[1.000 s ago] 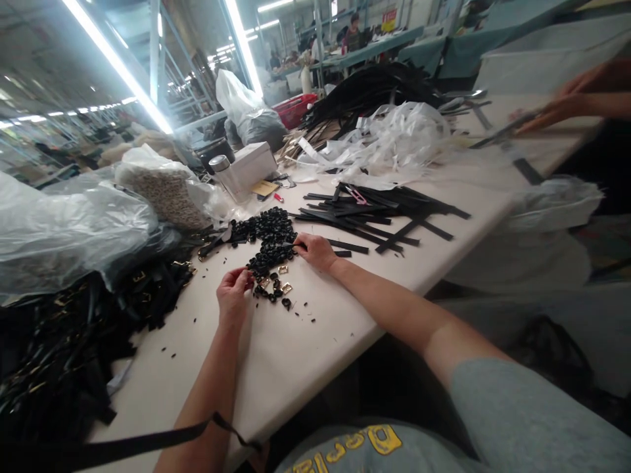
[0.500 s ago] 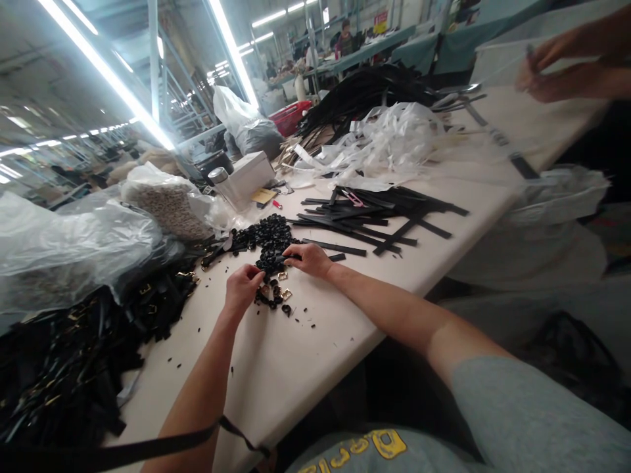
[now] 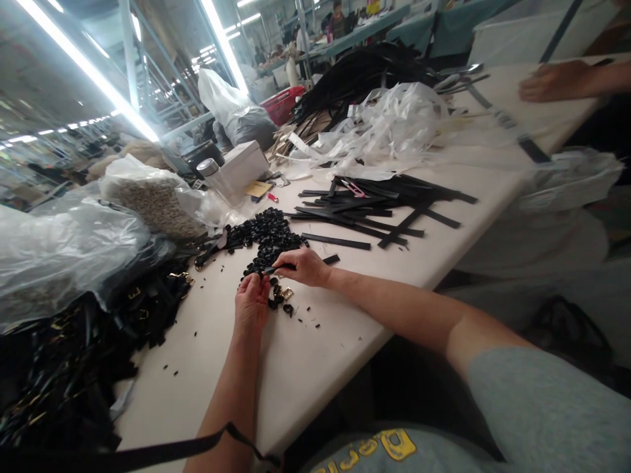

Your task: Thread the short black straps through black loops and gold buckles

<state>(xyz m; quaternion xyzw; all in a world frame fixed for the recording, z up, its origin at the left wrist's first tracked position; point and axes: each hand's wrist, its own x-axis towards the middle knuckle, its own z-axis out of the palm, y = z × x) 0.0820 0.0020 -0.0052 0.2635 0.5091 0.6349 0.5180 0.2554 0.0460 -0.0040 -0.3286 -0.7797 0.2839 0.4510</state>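
Observation:
My right hand (image 3: 305, 268) is closed round a black strap (image 3: 331, 259), whose one end sticks out to the right under the palm and whose other end points at my left hand. Fingers pinched together, my left hand (image 3: 252, 299) meets the strap's tip; what it grips there is too small to make out, though it is dark. Right behind both hands lies a heap of small black loops (image 3: 271, 233). A few gold buckles (image 3: 287, 293) and more black loops (image 3: 288, 309) rest on the table just in front of my right hand.
Loose black straps (image 3: 355, 213) lie beyond my right hand, with white plastic strips (image 3: 379, 131) behind. Finished-looking buckled straps (image 3: 64, 368) are heaped at left beside plastic bags (image 3: 64, 256). A clear bottle (image 3: 217, 180) stands near a white box (image 3: 245, 164). Another person's hand (image 3: 555, 82) rests far right.
My left hand has turned and come in under the strap's tip, close to my right hand. At far right, the other person's hands have separated, one now low on the table.

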